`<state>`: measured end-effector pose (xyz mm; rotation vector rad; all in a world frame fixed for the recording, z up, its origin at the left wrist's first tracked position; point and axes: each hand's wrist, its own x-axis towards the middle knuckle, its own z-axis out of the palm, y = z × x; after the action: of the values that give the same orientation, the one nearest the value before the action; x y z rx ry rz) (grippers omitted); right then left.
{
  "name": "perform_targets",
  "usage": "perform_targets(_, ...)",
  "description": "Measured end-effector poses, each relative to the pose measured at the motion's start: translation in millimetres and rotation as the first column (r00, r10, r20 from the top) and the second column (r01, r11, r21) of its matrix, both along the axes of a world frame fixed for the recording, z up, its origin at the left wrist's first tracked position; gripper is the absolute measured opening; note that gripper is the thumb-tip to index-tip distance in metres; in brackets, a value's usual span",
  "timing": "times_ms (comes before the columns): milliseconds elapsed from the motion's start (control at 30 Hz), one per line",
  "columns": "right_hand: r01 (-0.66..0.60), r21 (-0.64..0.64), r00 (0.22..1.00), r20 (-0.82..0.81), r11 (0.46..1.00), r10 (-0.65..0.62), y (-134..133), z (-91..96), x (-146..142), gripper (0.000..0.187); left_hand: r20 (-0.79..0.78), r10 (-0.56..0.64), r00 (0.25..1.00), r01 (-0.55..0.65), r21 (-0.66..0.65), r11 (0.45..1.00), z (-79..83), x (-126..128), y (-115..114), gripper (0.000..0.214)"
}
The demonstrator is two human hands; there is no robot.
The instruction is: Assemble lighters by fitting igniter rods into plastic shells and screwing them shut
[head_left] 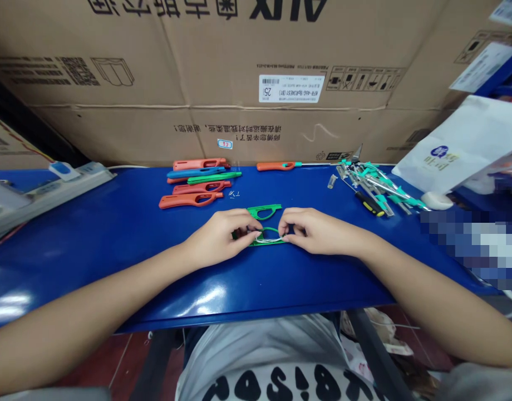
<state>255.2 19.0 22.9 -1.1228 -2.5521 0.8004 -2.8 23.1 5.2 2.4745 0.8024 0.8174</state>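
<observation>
Blue tbl (222, 292), hndls (189, 189) L, grn hndl (252, 212) ctr, rods (368, 180) + screwdriver (369, 204) R

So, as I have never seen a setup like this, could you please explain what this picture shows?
Of course. There is no machine: the grip is simply a person's two bare hands. The single picture comes from a camera worn on that person's head, looking forward and down.

The left hand and right hand work close together above a blue tabletop. Both appear to pinch a thin white strand, which runs between their fingertips over a green handle piece. A second green piece lies just beyond.

Farther back, to the left, are red, blue and green handles. An orange handle with a metal rod lies near the cardboard. To the right are a pile of teal-and-metal parts and a screwdriver.
</observation>
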Motion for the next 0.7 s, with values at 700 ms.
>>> perform_targets(700, 0.023, -0.061, 0.996, 0.085, 0.998, -0.018, -2.2, 5.6, -1.3, 0.011, 0.002, -0.048, 0.999, 0.048, -0.048, 0.998, 2.7, 0.1, -0.1, 0.013)
